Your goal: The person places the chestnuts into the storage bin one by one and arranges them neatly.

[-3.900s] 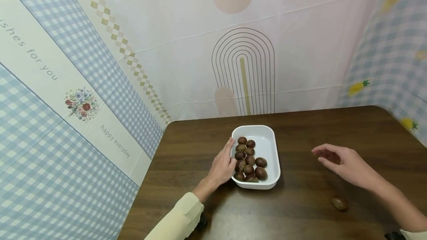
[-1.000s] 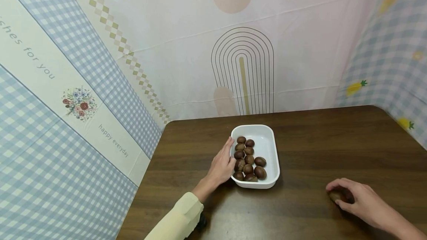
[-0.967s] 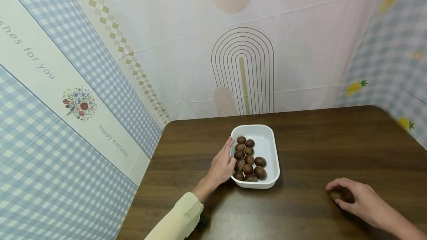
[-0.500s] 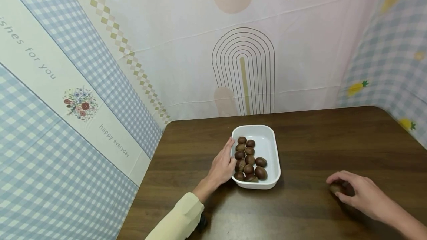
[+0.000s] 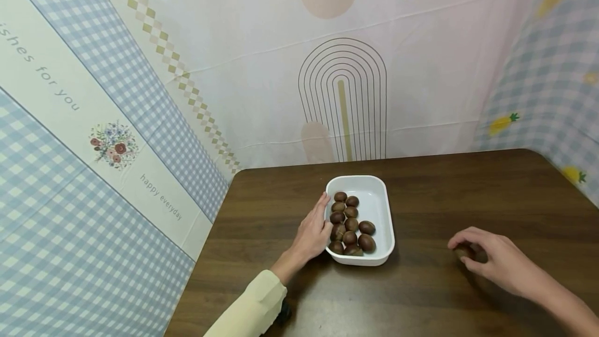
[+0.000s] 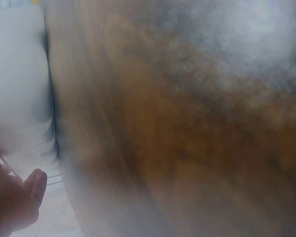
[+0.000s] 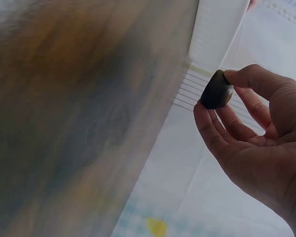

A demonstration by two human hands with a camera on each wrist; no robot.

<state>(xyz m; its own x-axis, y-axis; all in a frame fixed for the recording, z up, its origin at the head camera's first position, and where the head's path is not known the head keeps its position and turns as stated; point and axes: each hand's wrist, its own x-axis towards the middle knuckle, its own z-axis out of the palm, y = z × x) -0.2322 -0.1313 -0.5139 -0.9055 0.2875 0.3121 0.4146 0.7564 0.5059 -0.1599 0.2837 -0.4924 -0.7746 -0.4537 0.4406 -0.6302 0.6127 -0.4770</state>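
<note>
A white rectangular dish [image 5: 378, 202] stands on the brown table, with several dark brown chestnuts [image 5: 367, 243] lying mostly along its left side. My left hand [image 5: 311, 230] grips the dish's left side, fingers along the outer wall and thumb over the rim. The left wrist view catches only part of the left hand [image 6: 19, 202] beside the dish's white wall [image 6: 19, 64]. Off to the right, my right hand [image 5: 500, 261] pinches a single chestnut [image 5: 463, 251] low over the table. In the right wrist view that chestnut [image 7: 217, 92] sits between thumb and fingertips.
The wooden table [image 5: 421, 300] has rounded far corners. Behind it hangs a pale printed cloth [image 5: 430, 77], with blue gingham cloth [image 5: 47, 186] on the left. More checked cloth with a pineapple print [image 5: 500, 124] covers the right.
The right hand was over the table, apart from the chestnut, then reached down and took hold of it. It has since shifted slightly up and left with it. The left hand stays on the dish.
</note>
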